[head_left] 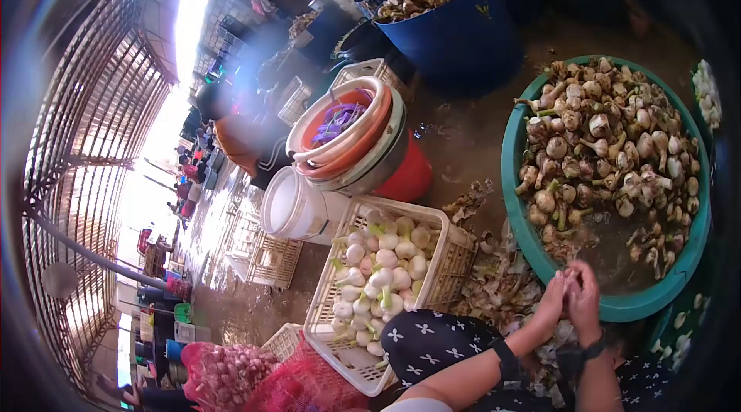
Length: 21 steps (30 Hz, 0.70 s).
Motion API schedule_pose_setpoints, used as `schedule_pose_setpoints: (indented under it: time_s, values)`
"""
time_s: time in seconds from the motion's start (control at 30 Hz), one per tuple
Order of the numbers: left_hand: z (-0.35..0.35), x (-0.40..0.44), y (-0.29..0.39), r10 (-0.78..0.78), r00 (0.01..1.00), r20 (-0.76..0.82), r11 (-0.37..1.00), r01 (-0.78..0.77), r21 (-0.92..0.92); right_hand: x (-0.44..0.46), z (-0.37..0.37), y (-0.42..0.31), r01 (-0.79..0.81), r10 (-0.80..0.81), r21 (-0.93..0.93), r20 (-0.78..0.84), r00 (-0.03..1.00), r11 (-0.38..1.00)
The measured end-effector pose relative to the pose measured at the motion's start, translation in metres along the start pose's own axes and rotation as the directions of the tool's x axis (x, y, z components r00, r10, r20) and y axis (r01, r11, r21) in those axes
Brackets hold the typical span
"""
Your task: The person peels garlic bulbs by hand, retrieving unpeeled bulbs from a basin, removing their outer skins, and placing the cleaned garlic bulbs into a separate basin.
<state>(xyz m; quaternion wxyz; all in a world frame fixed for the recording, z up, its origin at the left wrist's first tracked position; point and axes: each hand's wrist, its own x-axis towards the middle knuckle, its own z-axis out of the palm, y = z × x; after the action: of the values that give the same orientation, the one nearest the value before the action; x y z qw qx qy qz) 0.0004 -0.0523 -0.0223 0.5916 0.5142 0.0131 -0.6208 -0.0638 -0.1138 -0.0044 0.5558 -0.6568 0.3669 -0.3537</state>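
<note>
My two hands (584, 300) are together, fingers bunched against each other at the near rim of a green basin (629, 307); whatever they may be gripping is hidden between my fingers, so I cannot tell if they are clamped on anything. I wear a dark band on each wrist. The garlic bulbs (610, 142) nearest me lie heaped in that basin, dirt-stained and many with stalks on, mostly towards its far side, with brown water or wet bottom showing close to my fingers. Beside the basin, loose peelings (498, 284) cover the floor, running up to a cream crate (457, 236) of clean white bulbs (382, 277). That crate stands by my knee in patterned dark trousers (432, 342). Next to it I have a white bucket (312, 211) and a stack of tubs (369, 161) with something purple in the top; a red net bag (301, 381) sits near the crate. Farther off, a blue tub (463, 49) holds more bulbs.
</note>
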Motion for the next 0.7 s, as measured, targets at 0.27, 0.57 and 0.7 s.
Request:
schedule_pose_setpoints:
  time_s: [0.27,0.57,0.7]
  values:
    - [0.002,0.002,-0.015,0.811,0.584,0.048,0.455,-0.680,0.575,-0.034,-0.021,-0.041,0.111,-0.077,-0.242,0.144,0.987,0.964]
    - [-0.002,-0.014,-0.011,0.522,0.853,0.030,0.767,-0.485,0.420,-0.039,-0.027,-0.009,0.061,0.001,-0.263,0.229,0.973,0.963]
    - [0.002,-0.026,0.001,0.521,0.844,0.124,0.828,-0.536,0.164,-0.043,-0.033,-0.007,-0.648,0.479,0.468,0.438,0.761,0.601]
